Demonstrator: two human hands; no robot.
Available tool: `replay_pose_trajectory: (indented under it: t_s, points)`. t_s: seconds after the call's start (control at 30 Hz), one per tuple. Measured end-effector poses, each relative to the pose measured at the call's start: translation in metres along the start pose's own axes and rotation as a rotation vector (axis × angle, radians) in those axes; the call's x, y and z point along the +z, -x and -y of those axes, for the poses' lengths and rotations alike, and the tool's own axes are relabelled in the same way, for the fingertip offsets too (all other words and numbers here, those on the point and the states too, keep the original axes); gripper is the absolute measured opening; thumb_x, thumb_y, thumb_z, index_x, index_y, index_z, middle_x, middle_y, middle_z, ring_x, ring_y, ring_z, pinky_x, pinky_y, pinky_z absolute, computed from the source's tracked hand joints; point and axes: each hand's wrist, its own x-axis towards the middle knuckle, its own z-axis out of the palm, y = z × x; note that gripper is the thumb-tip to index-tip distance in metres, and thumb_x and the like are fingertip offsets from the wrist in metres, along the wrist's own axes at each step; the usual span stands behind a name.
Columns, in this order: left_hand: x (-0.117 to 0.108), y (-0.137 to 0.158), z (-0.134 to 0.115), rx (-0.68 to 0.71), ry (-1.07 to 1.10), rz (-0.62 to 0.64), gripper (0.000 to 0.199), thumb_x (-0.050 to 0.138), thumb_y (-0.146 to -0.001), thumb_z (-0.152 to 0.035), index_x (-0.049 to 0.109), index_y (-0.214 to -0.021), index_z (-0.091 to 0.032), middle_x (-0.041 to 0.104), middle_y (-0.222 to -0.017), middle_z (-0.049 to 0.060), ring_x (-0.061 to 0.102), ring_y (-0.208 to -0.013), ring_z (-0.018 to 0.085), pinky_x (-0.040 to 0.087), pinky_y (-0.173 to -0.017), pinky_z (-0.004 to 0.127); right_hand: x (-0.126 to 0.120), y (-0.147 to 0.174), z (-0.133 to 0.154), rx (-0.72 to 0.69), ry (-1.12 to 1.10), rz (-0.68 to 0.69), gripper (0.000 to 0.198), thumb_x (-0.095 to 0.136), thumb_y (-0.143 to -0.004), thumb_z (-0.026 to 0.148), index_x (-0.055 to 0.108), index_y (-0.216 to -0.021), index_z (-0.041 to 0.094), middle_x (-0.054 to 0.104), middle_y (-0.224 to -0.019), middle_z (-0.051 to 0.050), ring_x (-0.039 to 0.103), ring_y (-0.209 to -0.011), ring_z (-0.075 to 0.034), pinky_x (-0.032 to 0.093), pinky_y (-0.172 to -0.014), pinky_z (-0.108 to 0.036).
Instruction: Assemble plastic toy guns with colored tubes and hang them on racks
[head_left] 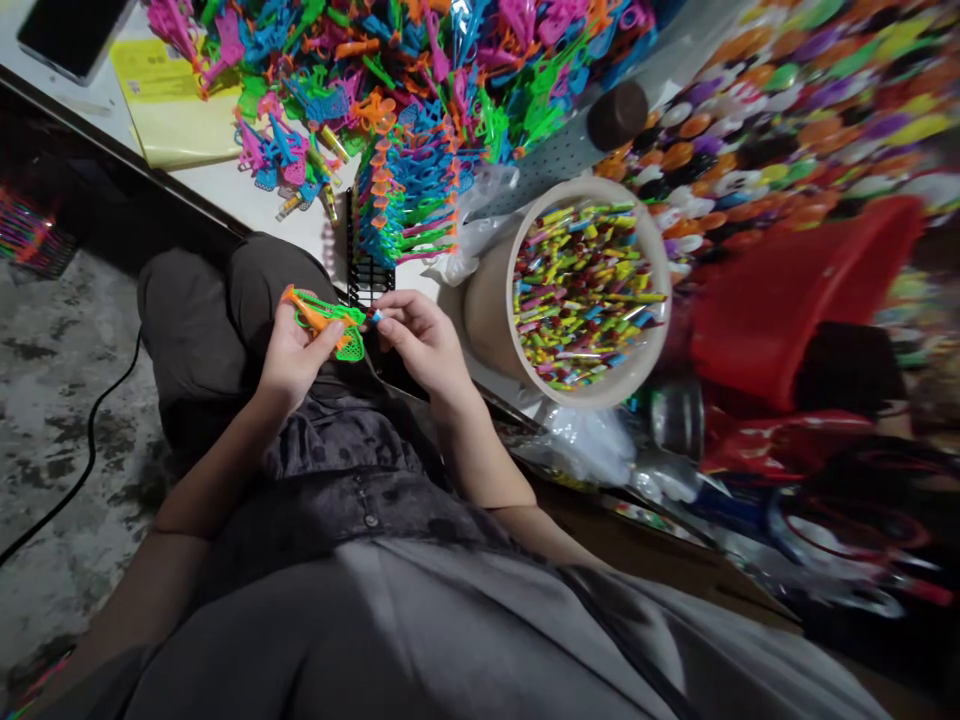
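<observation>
Above my lap, my left hand is closed on a small plastic toy in orange and green, with a green mesh part at its lower end. My right hand pinches a small tube-like piece with a light blue and white end, held right beside the toy. Whether the two touch is too small to tell. Just beyond my hands, a black rack carries a row of similar colourful toys. To the right, a beige bucket is filled with small multicoloured wrapped tubes.
A large heap of bright plastic toys covers the table's far side. Yellow paper and a dark phone lie at far left. Right of the bucket are a red container and a spread of colourful pieces.
</observation>
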Motion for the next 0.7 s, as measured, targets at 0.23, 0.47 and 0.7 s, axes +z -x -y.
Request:
replay_pose_trajectory:
  t_s: [0.23,0.47,0.7]
  points:
    - [0.003,-0.002,0.009,-0.005,0.001,0.013,0.051,0.077,-0.068,-0.031,0.045,-0.108,-0.025,0.057,-0.094,0.001,0.065,-0.091,0.019,0.056,-0.077,0.032,0.001,0.004,-0.006,0.029,0.023,-0.036,0.051,0.042,-0.082,0.068,0.054,-0.104,0.023,0.06,-0.079,-0.001,0.049,-0.057,-0.011,0.043,-0.053,-0.025]
    - [0.004,-0.003,0.021,-0.044,0.012,-0.045,0.047,0.074,-0.071,-0.027,0.045,-0.109,-0.023,0.056,-0.088,0.002,0.063,-0.096,0.022,0.055,-0.078,0.035,0.003,0.007,-0.013,0.071,0.098,-0.059,0.05,0.043,-0.084,0.065,0.059,-0.103,0.022,0.061,-0.078,-0.002,0.049,-0.056,-0.012,0.044,-0.053,-0.026]
    - [-0.005,-0.011,0.043,0.102,-0.14,-0.054,0.047,0.073,-0.071,-0.037,0.045,-0.106,-0.022,0.054,-0.08,-0.001,0.063,-0.081,0.015,0.054,-0.072,0.027,0.004,0.008,-0.026,0.085,0.046,0.004,0.041,0.051,-0.084,0.055,0.062,-0.095,0.017,0.062,-0.071,0.0,0.055,-0.066,-0.011,0.046,-0.063,-0.024]
